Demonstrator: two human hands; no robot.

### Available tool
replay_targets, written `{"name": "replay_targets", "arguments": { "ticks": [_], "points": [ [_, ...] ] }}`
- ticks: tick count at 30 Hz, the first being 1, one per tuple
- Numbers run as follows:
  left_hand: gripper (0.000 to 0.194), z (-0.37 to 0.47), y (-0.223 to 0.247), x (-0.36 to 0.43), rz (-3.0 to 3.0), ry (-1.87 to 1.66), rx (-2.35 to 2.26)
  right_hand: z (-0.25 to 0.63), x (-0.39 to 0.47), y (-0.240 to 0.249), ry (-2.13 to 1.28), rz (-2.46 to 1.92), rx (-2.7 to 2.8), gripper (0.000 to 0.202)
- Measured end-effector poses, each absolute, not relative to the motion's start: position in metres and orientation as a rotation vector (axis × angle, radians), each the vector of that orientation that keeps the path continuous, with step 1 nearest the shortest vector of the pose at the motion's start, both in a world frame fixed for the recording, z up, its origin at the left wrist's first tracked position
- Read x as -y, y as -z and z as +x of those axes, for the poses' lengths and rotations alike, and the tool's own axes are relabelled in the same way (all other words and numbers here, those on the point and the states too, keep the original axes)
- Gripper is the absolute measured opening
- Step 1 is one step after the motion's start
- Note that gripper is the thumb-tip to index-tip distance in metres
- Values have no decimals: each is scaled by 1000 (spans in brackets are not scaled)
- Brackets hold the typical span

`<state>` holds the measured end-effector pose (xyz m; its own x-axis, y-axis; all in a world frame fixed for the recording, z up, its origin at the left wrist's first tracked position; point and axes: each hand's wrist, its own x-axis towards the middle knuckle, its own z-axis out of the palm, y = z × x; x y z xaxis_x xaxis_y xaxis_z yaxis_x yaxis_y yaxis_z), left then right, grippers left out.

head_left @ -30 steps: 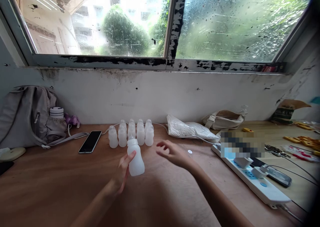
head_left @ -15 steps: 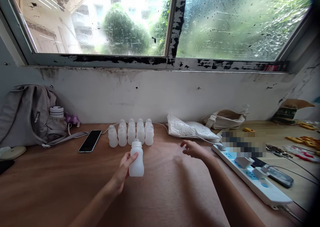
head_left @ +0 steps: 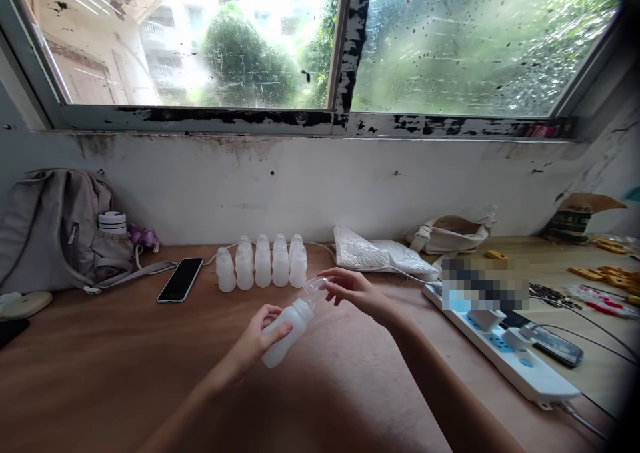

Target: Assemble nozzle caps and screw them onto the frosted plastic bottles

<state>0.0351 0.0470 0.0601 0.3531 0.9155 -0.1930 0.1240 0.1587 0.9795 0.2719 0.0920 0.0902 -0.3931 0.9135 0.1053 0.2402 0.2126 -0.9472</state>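
My left hand (head_left: pixel 265 336) is wrapped round a frosted white bottle (head_left: pixel 289 333), which leans with its top to the upper right. A clear cap (head_left: pixel 315 286) is at the bottle's neck, and the fingers of my right hand (head_left: pixel 347 288) pinch its far end. Behind the hands, a row of several similar frosted bottles (head_left: pixel 263 263) stands upright on the brown table (head_left: pixel 125 373).
A phone (head_left: pixel 181 280) and a grey backpack (head_left: pixel 55 233) are at the left. Against the wall lie a silvery pouch (head_left: pixel 380 253) and a beige bag (head_left: pixel 450 234). A white power strip (head_left: pixel 530 373) with plugs and cables runs along the right.
The held bottle has tilted from upright towards the right. My right hand has moved left and closed on the clear cap.
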Motion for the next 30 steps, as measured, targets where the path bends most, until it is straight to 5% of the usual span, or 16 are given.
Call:
{"name": "replay_targets", "arguments": {
  "ticks": [30],
  "points": [
    [42,30,-76,-45,1375,-725,-1105,254,-83,-87,-933,-1297,1841,41]
  ]
}}
